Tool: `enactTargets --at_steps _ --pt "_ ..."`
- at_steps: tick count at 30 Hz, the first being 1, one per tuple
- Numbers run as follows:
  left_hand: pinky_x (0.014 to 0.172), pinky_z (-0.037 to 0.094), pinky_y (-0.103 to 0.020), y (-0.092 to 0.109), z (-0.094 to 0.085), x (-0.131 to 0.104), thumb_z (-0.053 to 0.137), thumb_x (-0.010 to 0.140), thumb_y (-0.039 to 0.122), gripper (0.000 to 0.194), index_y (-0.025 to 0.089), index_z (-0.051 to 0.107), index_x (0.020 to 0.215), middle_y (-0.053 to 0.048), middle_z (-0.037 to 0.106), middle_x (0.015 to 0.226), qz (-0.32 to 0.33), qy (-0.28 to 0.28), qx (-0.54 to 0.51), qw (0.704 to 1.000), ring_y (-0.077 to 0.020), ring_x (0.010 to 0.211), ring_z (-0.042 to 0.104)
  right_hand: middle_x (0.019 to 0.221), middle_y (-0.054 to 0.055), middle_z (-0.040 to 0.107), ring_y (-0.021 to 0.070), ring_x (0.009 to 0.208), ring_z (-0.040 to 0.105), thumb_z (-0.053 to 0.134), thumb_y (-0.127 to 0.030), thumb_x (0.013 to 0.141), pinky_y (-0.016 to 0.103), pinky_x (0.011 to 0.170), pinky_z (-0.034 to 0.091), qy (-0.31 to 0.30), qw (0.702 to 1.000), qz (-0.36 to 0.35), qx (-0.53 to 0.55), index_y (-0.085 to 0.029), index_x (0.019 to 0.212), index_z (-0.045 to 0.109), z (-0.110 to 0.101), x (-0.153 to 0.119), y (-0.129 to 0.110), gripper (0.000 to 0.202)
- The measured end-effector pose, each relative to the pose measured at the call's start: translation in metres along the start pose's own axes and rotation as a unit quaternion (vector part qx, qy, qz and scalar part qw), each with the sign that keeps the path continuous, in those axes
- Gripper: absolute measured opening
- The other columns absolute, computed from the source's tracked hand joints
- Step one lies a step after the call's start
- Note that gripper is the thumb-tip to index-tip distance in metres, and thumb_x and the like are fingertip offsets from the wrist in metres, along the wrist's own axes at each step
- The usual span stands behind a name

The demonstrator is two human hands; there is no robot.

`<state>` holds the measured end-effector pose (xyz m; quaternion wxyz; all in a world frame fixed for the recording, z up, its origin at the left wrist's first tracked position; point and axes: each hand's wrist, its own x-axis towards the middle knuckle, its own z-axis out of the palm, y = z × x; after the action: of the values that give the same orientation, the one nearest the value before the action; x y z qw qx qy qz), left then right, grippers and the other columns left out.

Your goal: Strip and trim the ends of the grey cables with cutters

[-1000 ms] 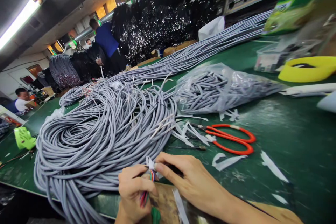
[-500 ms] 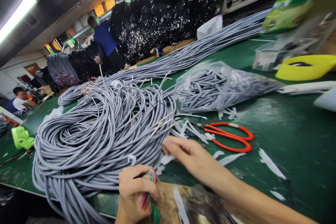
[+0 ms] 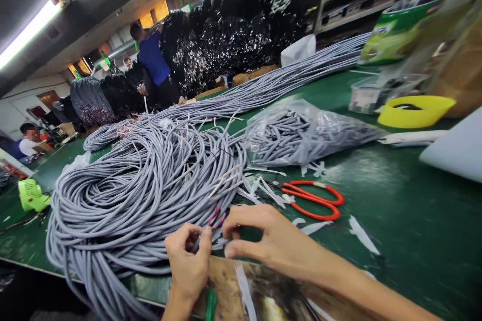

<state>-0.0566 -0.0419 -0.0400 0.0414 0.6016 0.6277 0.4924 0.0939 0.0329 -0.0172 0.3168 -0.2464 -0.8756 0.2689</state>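
Observation:
My left hand [image 3: 189, 256] pinches a grey cable [image 3: 195, 246] near its end, thumb against fingers. Short red, black and blue wires [image 3: 216, 219] stick up from that end. Close by on the right, my right hand [image 3: 256, 233] is curved with thumb and fingers apart; whether its fingertips touch the wires cannot be made out. Beyond both hands lies a big coil of grey cables [image 3: 146, 200], some with pale stripped ends. Under my hands is a worn brown board [image 3: 226, 281] with a white strip [image 3: 245, 291] and a green handle [image 3: 211, 303] on it.
Red-handled scissors [image 3: 316, 200] lie right of my hands among white scraps [image 3: 363, 234]. Behind them are a clear bag of cut grey pieces [image 3: 289, 133] and a yellow ring-shaped object [image 3: 416, 112]. A small green fan [image 3: 32, 194] stands left. A person in blue [image 3: 154, 57] stands behind the table.
My left hand has turned, and the coloured wires now point upward from it. My right hand has come back from the coil's edge toward the wires, its fingers spread apart.

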Motion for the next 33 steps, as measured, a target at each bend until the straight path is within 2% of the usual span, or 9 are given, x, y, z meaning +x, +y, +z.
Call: enactTargets --at_steps 5,10,13,18,23,26,29,31,33 --pt "0.048 0.041 -0.019 0.001 0.001 -0.002 0.051 0.08 0.025 0.024 0.014 0.062 0.062 -0.001 0.059 0.052 0.01 -0.041 -0.027 0.999 -0.0112 0.047 0.052 0.047 -0.003 0.046 0.0089 0.045 0.041 0.046 -0.03 0.085 0.021 0.046 0.031 0.109 0.994 0.025 -0.003 -0.016 0.048 0.049 0.016 0.001 -0.006 0.04" --pt "0.035 0.034 -0.018 0.008 0.007 0.006 0.053 0.078 0.037 0.029 0.014 0.06 0.063 0.003 0.049 0.042 -0.12 0.007 -0.151 0.981 -0.0078 0.033 0.042 0.045 -0.004 0.04 0.008 0.045 0.035 0.042 -0.033 0.084 0.021 0.045 0.03 0.153 0.983 0.059 0.078 -0.016 0.046 0.045 0.019 0.002 -0.01 0.042" --pt "0.031 0.027 -0.016 0.013 0.006 0.015 0.058 0.072 0.047 0.035 0.014 0.056 0.061 0.006 0.042 0.041 -0.177 0.021 -0.239 0.955 -0.0045 0.029 0.035 0.046 -0.004 0.039 0.0085 0.046 0.034 0.041 -0.035 0.084 0.022 0.046 0.03 0.142 0.982 0.071 0.107 -0.017 0.046 0.043 0.018 0.002 -0.011 0.042" --pt "0.032 0.022 -0.013 0.011 0.001 0.019 0.07 0.06 0.047 0.037 0.012 0.058 0.065 0.008 0.038 0.044 -0.198 -0.023 -0.305 0.931 -0.0011 0.033 0.029 0.046 -0.003 0.041 0.0092 0.046 0.035 0.041 -0.035 0.083 0.022 0.046 0.03 0.117 0.981 0.079 0.132 -0.016 0.047 0.046 0.016 0.002 -0.011 0.041" --pt "0.03 0.021 -0.01 0.005 0.003 0.019 0.067 0.066 0.047 0.037 0.015 0.048 0.063 0.008 0.044 0.047 -0.218 0.003 -0.371 0.903 0.0005 0.03 0.031 0.057 0.001 0.056 0.0104 0.052 0.047 0.043 -0.025 0.082 0.021 0.054 0.038 0.11 0.985 0.018 0.136 -0.015 0.06 0.059 0.02 0.001 -0.014 0.029" --pt "0.026 0.021 -0.01 0.003 0.004 0.018 0.065 0.068 0.047 0.036 0.017 0.045 0.067 0.008 0.049 0.052 -0.238 0.028 -0.408 0.881 -0.0004 0.026 0.034 0.048 -0.003 0.047 0.0077 0.046 0.039 0.046 -0.016 0.076 0.019 0.048 0.032 0.087 0.992 0.042 0.08 -0.014 0.05 0.055 0.024 0.002 -0.014 0.028" --pt "0.025 0.024 -0.01 0.0 0.002 0.016 0.066 0.069 0.044 0.032 0.016 0.049 0.071 0.008 0.05 0.052 -0.228 0.02 -0.406 0.885 -0.0009 0.026 0.036 0.042 -0.006 0.036 0.0058 0.042 0.032 0.046 -0.015 0.075 0.018 0.042 0.025 -0.005 0.997 0.078 0.015 -0.014 0.043 0.05 0.016 0.005 -0.009 0.033" --pt "0.03 0.032 -0.01 -0.003 -0.002 0.014 0.068 0.068 0.039 0.029 0.015 0.055 0.078 0.005 0.055 0.057 -0.206 0.011 -0.378 0.902 -0.0014 0.032 0.042 0.043 -0.004 0.042 0.0064 0.043 0.038 0.045 -0.026 0.081 0.017 0.043 0.026 -0.063 0.99 0.115 -0.06 -0.015 0.049 0.056 -0.002 0.006 -0.002 0.036" --pt "0.042 0.044 -0.013 -0.007 -0.005 0.013 0.072 0.064 0.033 0.034 0.013 0.06 0.09 -0.002 0.065 0.074 -0.19 0.003 -0.331 0.924 -0.006 0.047 0.056 0.052 -0.001 0.056 0.0104 0.054 0.052 0.047 -0.035 0.081 0.019 0.049 0.033 -0.042 0.953 0.214 -0.209 -0.018 0.058 0.063 -0.027 0.005 0.008 0.033"
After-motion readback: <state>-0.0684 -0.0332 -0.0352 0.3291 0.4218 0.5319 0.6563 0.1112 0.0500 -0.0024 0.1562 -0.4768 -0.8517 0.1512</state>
